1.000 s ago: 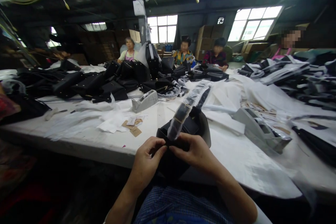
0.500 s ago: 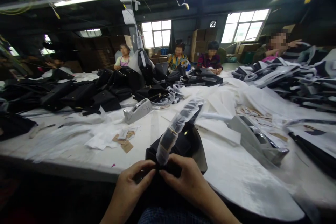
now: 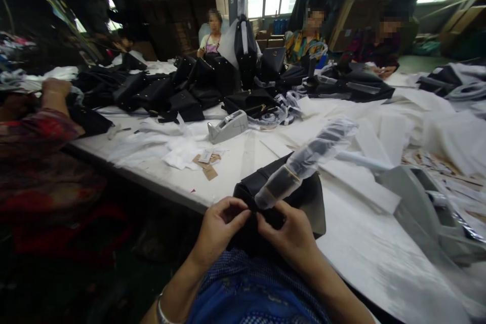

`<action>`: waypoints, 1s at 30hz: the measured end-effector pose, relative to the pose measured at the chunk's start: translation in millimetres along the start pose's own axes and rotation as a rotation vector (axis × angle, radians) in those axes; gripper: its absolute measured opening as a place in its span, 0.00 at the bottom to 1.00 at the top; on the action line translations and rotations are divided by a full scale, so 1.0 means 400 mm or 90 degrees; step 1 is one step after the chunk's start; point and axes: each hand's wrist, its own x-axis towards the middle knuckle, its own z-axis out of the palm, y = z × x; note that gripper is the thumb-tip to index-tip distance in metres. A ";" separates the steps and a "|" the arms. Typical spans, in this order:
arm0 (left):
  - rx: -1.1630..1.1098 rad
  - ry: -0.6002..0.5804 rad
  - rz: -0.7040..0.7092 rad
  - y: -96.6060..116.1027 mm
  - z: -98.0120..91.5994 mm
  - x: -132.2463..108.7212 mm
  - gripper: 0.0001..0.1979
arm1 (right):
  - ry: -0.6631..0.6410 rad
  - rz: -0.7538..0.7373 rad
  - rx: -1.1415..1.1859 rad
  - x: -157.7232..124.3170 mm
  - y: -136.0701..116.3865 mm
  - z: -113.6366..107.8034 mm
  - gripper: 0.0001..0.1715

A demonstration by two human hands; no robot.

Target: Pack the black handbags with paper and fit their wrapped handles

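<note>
A black bag [image 3: 261,174] rests at the front edge of the table, close to my body. Its handle [image 3: 304,162], wrapped in clear plastic, sticks up and leans to the right. My left hand [image 3: 224,225] pinches the near side of the bag between thumb and fingers. Just right of it, my right hand [image 3: 290,228] pinches the same side below the wrapped handle. The fingertips of both hands are close together on the dark material. What exactly lies between them is too dark to make out.
Grey tape dispensers stand behind the bag [image 3: 230,127] and at right [image 3: 436,212]. Small brown tags [image 3: 208,164] and white sheets [image 3: 372,182] lie on the table [image 3: 163,174]. Black bags [image 3: 182,104] are piled behind. A person in red [image 3: 41,136] is at left; others sit across.
The view has turned left and down, bringing in the person in red and my blue clothing. Both hands still pinch the bag; the wrapped handle leans further right.
</note>
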 end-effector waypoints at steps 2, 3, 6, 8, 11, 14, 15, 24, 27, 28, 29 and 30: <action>-0.006 -0.011 -0.002 -0.001 0.000 0.006 0.08 | 0.014 0.008 -0.002 -0.003 0.001 0.006 0.11; -0.006 -0.020 -0.004 -0.003 0.000 0.009 0.08 | 0.022 0.015 -0.004 -0.004 0.002 0.010 0.11; 0.004 -0.049 0.001 -0.007 0.002 0.017 0.08 | 0.053 0.038 -0.006 -0.007 0.005 0.022 0.09; 0.020 -0.051 0.018 -0.008 0.009 0.021 0.07 | 0.074 0.050 -0.009 -0.006 0.010 0.026 0.08; 0.058 -0.014 0.062 -0.009 0.018 0.023 0.06 | 0.066 0.043 -0.015 0.004 0.009 0.017 0.09; 0.057 -0.005 0.074 -0.014 0.011 0.024 0.07 | -0.019 0.027 -0.006 0.015 -0.017 -0.013 0.11; 0.046 -0.012 0.064 -0.016 0.002 0.024 0.08 | -0.058 0.021 -0.004 0.017 -0.031 -0.025 0.12; 0.248 -0.087 0.338 0.023 -0.075 0.030 0.38 | 0.163 -0.097 -0.108 -0.085 -0.052 -0.113 0.07; 0.362 -0.238 0.454 0.048 -0.028 0.070 0.41 | 0.206 -0.071 -0.070 -0.113 -0.020 -0.125 0.08; 0.386 -0.275 0.489 0.050 -0.007 0.086 0.36 | 0.208 -0.055 -0.054 -0.118 -0.013 -0.125 0.09; 0.398 -0.296 0.525 0.049 0.014 0.101 0.30 | 0.216 -0.037 -0.036 -0.121 -0.009 -0.125 0.12; 0.402 -0.300 0.559 0.047 0.033 0.116 0.24 | 0.235 -0.018 -0.019 -0.125 -0.007 -0.123 0.14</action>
